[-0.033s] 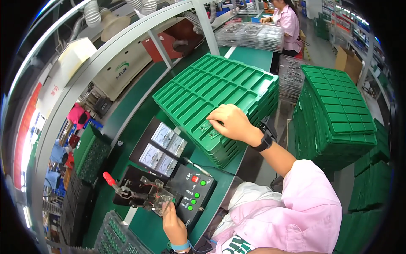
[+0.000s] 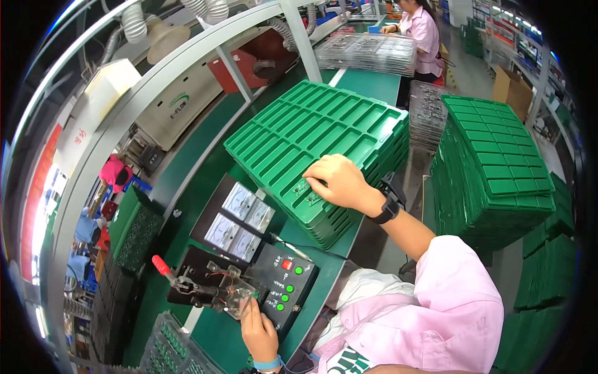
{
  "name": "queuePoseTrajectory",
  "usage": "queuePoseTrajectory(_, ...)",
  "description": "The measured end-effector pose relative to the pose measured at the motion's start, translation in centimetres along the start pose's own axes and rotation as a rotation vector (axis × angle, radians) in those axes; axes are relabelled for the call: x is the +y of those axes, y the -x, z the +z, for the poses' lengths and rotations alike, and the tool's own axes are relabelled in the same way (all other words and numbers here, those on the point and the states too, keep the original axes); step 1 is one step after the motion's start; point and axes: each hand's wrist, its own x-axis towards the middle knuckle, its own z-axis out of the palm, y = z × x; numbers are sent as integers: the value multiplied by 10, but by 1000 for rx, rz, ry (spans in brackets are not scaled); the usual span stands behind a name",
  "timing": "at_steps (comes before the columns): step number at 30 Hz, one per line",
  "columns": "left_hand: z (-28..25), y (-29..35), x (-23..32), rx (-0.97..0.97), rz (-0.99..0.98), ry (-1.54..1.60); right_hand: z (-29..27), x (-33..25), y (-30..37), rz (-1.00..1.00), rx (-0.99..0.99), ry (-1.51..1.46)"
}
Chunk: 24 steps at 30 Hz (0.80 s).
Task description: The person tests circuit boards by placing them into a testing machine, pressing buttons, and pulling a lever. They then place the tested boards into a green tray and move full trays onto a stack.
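Near first: my left hand [image 2: 258, 330] has its fingertips at the clear plate [image 2: 240, 298] of the clamp fixture, red handle [image 2: 160, 265] off to the left. Can't tell whether that grip is clamped on anything. Black button box [image 2: 293, 290] just right of the fixture, both on the green worktop [image 2: 215, 333]. Meter panel [image 2: 240, 218] a bit farther.

Farther and right: my right hand [image 2: 339, 181] is over the near corner of the green tray stack [image 2: 258, 149]. Key relation: the small circuit board [image 2: 301, 187] lies in a top-tray slot, just left and near of the right fingertips, long axis seemingly near-left to far-right, along the slot. Right is clearly the nearer hand. Thumb and fingers close together there; I can't tell if they pinch the board. Second board [image 2: 313, 198] beside it, nearer.
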Motion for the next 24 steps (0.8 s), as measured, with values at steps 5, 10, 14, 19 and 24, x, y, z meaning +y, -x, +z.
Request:
queuePoseTrajectory(5,-2,-3,8,-111,-1,27,-1,0,1,52,-14,54)
queuePoseTrajectory(10,0,-4,12,-105,-36,32,-2,2,3,62,-26,68)
queuePoseTrajectory(14,2,-8,17,-91,-37,30,2,7,4,46,12,36)
queuePoseTrajectory(19,7,1,17,-93,-34,1,11,-10,21,-305,545,-69)
queuePoseTrajectory(24,14,7,18,-66,-31,-19,30,-84,164,-652,-22,-545)
